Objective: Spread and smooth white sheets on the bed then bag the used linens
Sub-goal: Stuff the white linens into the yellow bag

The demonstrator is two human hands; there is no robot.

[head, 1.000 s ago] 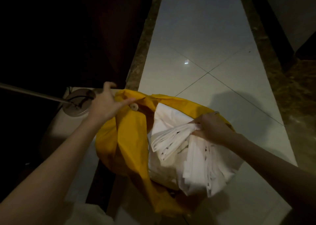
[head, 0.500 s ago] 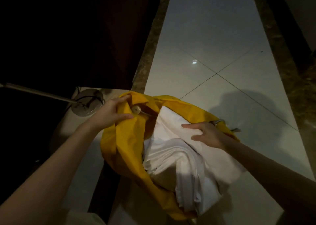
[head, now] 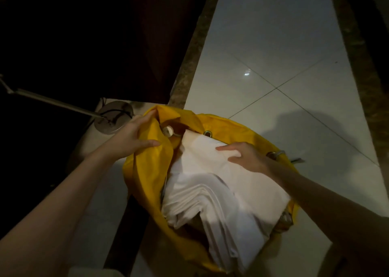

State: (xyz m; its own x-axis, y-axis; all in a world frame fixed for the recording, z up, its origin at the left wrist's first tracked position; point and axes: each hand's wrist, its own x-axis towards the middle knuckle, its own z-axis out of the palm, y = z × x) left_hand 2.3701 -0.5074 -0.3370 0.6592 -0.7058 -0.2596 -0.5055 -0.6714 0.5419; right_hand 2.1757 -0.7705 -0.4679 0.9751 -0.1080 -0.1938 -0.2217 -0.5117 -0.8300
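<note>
Bulging from the mouth of the yellow bag [head: 147,175], the white linens [head: 210,192] sit only partly inside, folds overhanging the near rim. Your right hand [head: 244,158] presses flat on top, fingers [head: 223,148] straight; your left hand [head: 134,135] pinches the bag's rim. Risk: the slick stack slides out onto the tiled floor [head: 273,45] if the rim slackens.

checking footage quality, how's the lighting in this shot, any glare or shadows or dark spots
Head view: dim overall; the upper left is almost black. A small glare spot shines on the glossy floor tiles, and a soft shadow falls past the yellow bag. The white sheets and both hands, left hand and right hand, stay readable; straight lines bow near the edges.
</note>
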